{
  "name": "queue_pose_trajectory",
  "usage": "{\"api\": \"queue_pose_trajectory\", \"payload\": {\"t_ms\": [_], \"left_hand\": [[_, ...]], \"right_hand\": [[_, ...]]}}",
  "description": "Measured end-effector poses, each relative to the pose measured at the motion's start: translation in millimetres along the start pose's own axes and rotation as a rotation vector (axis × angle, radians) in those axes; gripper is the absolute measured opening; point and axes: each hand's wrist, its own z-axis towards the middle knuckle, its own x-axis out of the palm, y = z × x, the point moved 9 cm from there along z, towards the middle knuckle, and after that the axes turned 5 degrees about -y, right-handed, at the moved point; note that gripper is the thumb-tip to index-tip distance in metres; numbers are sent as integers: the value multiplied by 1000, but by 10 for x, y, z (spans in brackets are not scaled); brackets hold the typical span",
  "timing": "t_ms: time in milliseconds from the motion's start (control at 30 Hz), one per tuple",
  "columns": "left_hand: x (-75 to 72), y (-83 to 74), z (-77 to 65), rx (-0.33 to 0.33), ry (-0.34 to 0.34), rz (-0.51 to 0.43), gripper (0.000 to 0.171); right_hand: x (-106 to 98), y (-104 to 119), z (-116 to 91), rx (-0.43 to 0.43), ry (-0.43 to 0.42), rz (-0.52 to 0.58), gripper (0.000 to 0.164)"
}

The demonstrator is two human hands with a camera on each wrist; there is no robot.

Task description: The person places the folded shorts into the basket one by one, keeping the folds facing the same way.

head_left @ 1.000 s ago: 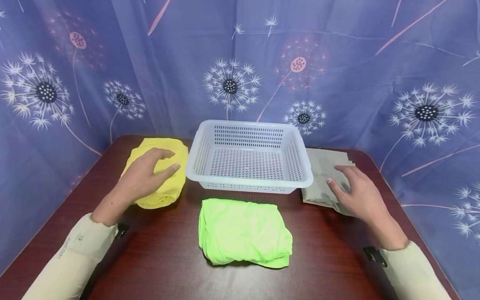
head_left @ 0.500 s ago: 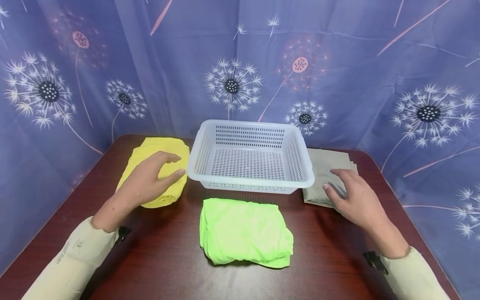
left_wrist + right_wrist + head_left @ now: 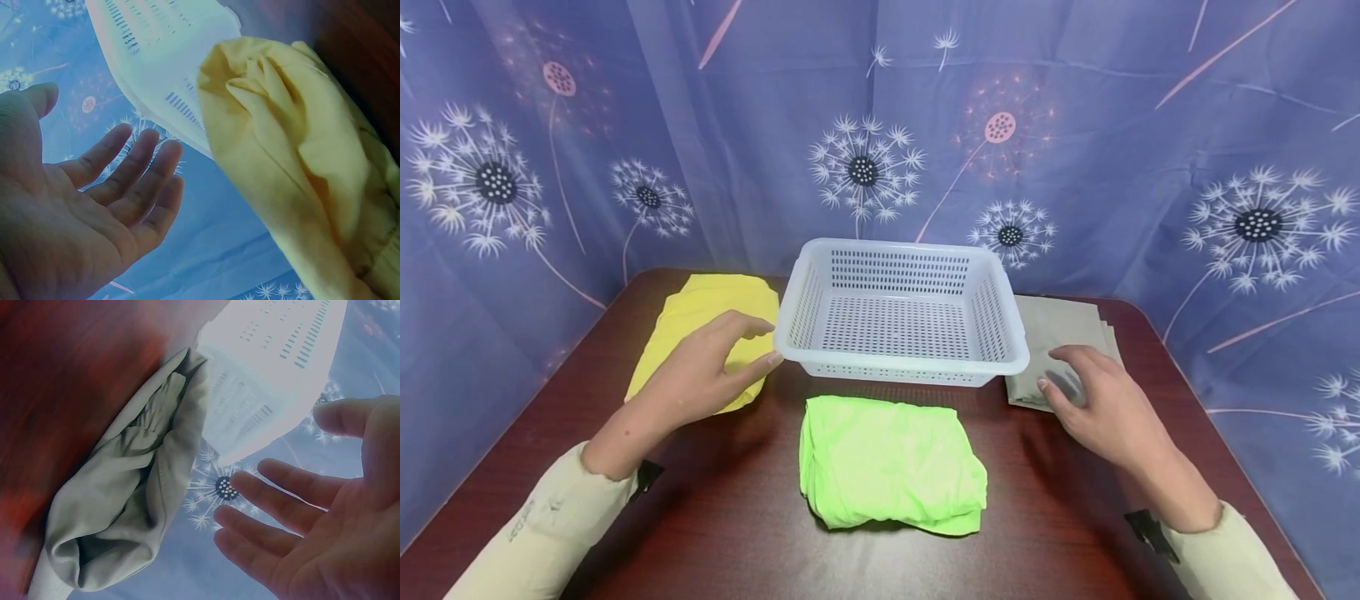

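Note:
My left hand (image 3: 700,375) is held over the yellow folded cloth (image 3: 722,287), fingers relaxed and thumb apart, with nothing in its grasp. In the left wrist view the yellow cloth (image 3: 281,125) lies beside the hand (image 3: 94,206), its folds showing. On the other side my right hand (image 3: 1108,408) hovers over the near part of the grey folded cloth (image 3: 1052,321), fingers loosely bent. The right wrist view has the grey cloth (image 3: 125,487) apart from the open fingers (image 3: 281,500). Between the hands, at the back, stands a white perforated plastic basket (image 3: 898,367) with nothing in it.
A bright green folded cloth (image 3: 891,467) lies in front of the basket. All stand on a dark red-brown wooden table (image 3: 722,517). A blue curtain (image 3: 760,108) printed with dandelions hangs right behind and at both sides.
Both hands have drifted inward and slightly nearer to the person, the left toward the basket's left rim. The cloths and basket have stayed in place.

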Motion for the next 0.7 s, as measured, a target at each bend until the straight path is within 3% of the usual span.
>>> {"api": "queue_pose_trajectory", "payload": {"t_ms": [467, 700], "left_hand": [[17, -218, -76, 45, 0, 0, 45], [8, -402, -136, 129, -13, -19, 40]], "right_hand": [[-13, 253, -35, -76, -22, 24, 39], [4, 352, -60, -83, -2, 46, 37]]}}
